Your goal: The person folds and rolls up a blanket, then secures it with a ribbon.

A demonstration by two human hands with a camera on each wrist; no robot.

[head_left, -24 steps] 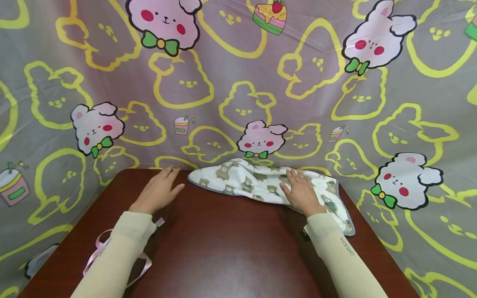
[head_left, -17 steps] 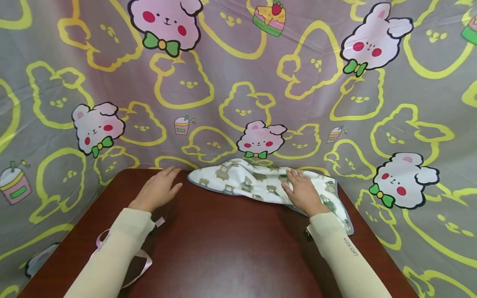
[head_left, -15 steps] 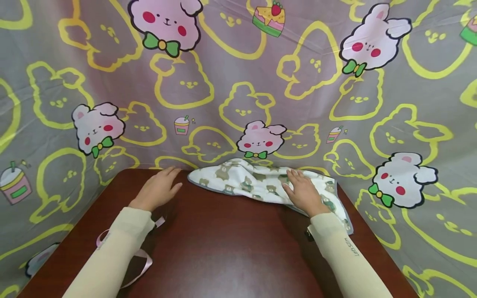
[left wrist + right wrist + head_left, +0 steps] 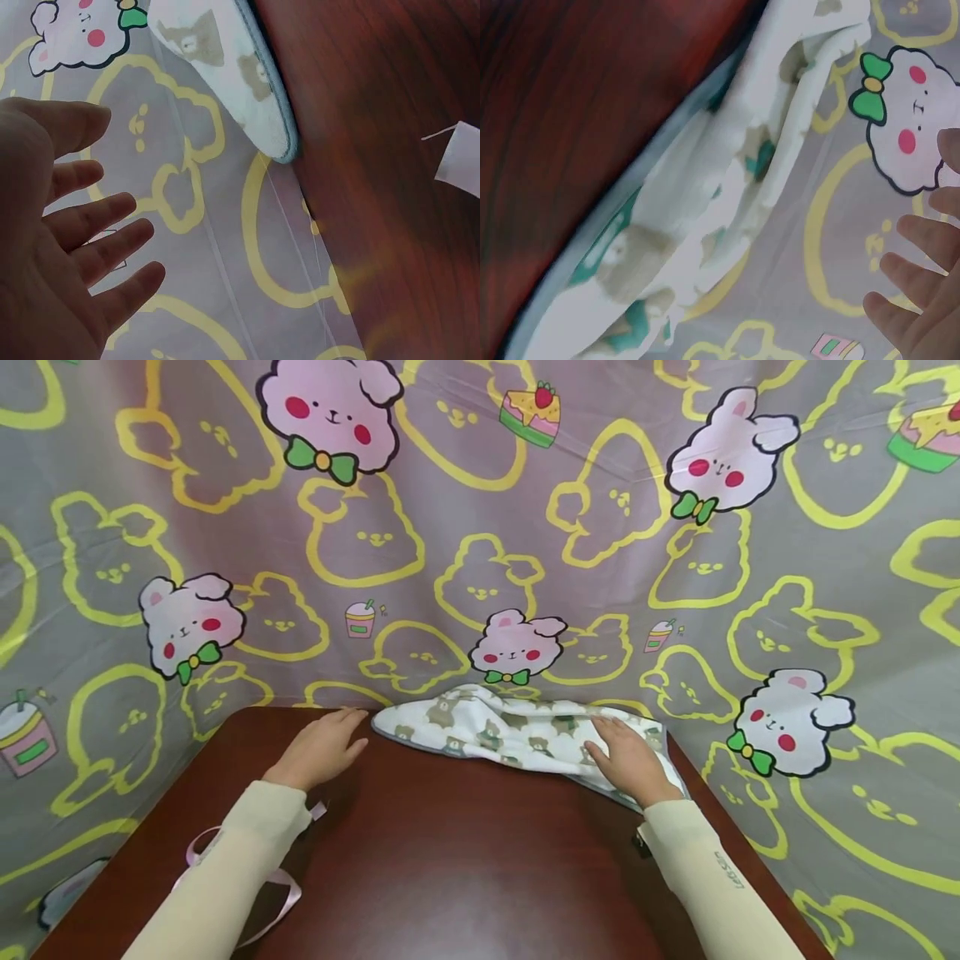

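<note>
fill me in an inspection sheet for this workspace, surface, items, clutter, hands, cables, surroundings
Surface: dark reddish-brown wood-look table, with a glossy reflection near the front.
Job's things: white bear-print cloth with grey-blue edging, rumpled along the far edge.
Clutter: pink ribbon, partly hidden by the left sleeve; small dark item at the right cuff, unidentifiable.
Left hand: fingers extended, left of the cloth, holding nothing.
Right hand: fingers extended, overlapping the cloth in the head view, holding nothing.
Cables: nothing seen.
Surroundings: grey cartoon-print curtain behind and at both sides.

Soft glare lies on the dark tabletop (image 4: 465, 877).
</note>
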